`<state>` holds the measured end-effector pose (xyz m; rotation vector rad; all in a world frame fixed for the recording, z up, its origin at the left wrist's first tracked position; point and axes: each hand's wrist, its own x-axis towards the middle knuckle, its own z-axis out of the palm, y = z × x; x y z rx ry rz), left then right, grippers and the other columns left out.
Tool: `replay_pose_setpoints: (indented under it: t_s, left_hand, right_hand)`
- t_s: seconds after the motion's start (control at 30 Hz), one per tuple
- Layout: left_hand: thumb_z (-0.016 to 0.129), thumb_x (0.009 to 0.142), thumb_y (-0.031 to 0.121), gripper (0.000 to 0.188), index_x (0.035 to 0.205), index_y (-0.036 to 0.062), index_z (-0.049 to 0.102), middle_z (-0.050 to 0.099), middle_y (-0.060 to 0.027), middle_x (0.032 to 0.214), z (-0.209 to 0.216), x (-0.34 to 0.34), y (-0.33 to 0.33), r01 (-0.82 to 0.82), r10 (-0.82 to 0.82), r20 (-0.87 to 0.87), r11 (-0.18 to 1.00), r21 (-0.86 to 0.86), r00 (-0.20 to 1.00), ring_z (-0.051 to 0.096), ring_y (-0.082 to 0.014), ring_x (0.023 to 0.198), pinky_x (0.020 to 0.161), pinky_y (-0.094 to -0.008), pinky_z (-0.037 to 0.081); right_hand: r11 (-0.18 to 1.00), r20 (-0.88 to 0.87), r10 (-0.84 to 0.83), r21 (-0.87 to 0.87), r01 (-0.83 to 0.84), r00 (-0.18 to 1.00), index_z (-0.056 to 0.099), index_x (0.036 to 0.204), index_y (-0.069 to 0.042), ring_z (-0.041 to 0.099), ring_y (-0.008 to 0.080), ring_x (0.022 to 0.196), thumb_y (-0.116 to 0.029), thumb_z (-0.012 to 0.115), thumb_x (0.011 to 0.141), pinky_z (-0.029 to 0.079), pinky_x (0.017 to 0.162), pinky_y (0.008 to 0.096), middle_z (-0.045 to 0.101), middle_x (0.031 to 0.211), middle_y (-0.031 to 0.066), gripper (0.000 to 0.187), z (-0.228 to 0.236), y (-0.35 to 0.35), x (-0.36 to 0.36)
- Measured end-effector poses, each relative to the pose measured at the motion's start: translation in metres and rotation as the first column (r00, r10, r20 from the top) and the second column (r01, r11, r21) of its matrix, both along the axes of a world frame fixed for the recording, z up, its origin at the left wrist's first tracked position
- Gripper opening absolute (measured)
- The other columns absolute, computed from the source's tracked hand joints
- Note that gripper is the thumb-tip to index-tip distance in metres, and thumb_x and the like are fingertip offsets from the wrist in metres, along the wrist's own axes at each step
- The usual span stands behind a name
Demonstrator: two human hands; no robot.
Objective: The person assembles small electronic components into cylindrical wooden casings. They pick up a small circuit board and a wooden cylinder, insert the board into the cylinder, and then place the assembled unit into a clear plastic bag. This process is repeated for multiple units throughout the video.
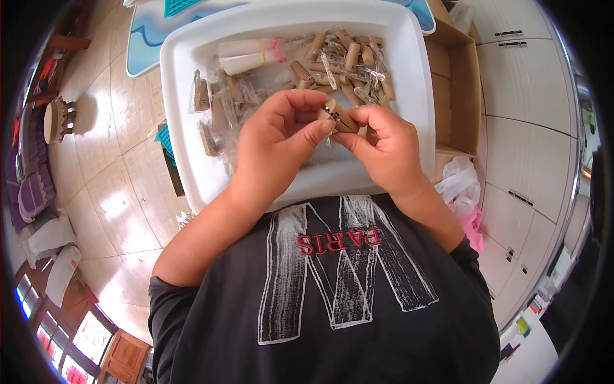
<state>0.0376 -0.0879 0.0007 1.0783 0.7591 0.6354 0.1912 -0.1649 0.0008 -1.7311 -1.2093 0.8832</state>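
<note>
Head view: from where I stand, looking down over the work, a small tan cylinder (349, 123) sits between the person's two hands, just above the near half of a big white tray (174, 96). It looks smooth and matt, the colour of light wood or cork, with a paler, roundish end and a small dark fitting (330, 114) at that end; fingers cover part of it, so the fitting's exact shape escapes me. A thin dark line runs along the side.

The cylinder's long axis lies aslant, its pale end pointing up and leftward, the other end running down and to the right. How far it tips toward the camera I can't judge.

The left hand (276, 131) has its thumb and fingers closed about the fitted end; the right hand (387, 144) pinches the other end between thumb and forefinger.

Beyond the hands, more tan cylinders (352, 56) lie heaped in the tray at all angles among crumpled clear wrappers. Left of that heap is a white bundle (243, 56) with pink at one end. A cardboard box (459, 105) stands just right of the tray.
</note>
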Motion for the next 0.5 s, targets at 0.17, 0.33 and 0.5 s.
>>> replay_pose_setpoints:
  t_s: [0.17, 0.33, 0.5]
  left_hand:
    - [0.057, 0.087, 0.005, 0.030, 0.116, -0.0013, 0.049, 0.058, -0.0068, 0.103, -0.008, 0.006, -0.004, -0.056, 0.100, 0.188, 0.972, -0.228, 0.977, 0.055, -0.0123, 0.094, 0.085, -0.0258, 0.045]
    - [0.049, 0.093, 0.013, 0.029, 0.118, 0.0000, 0.048, 0.058, -0.0080, 0.106, -0.010, 0.007, -0.001, 0.010, 0.160, 0.327, 0.886, -0.463, 0.931, 0.055, -0.0166, 0.095, 0.086, -0.0309, 0.045]
    - [0.045, 0.094, 0.015, 0.032, 0.122, 0.0014, 0.046, 0.056, -0.0101, 0.110, -0.016, -0.002, 0.004, 0.145, 0.118, 0.423, 0.830, -0.539, 0.898, 0.056, -0.0200, 0.098, 0.085, -0.0345, 0.047]
  right_hand:
    - [0.998, 0.106, -0.034, 0.049, 0.029, 0.994, 0.059, 0.086, -0.003, 0.059, 0.0197, 0.061, -0.015, 0.075, 0.069, 0.046, 0.054, 0.0301, 0.062, 0.075, 0.0086, 0.026, -0.002, 0.006, -0.009]
    - [0.978, 0.403, 0.040, 0.171, -0.118, 0.914, 0.056, 0.090, -0.008, 0.060, 0.0226, 0.061, -0.024, 0.077, 0.067, 0.046, 0.051, 0.0311, 0.059, 0.073, 0.0068, 0.035, -0.004, 0.006, -0.011]
    - [0.978, 0.198, 0.064, 0.181, -0.101, 0.978, 0.056, 0.099, -0.008, 0.056, 0.0159, 0.057, -0.027, 0.079, 0.064, 0.044, 0.050, 0.0276, 0.056, 0.067, 0.0044, 0.045, 0.003, 0.003, -0.005]
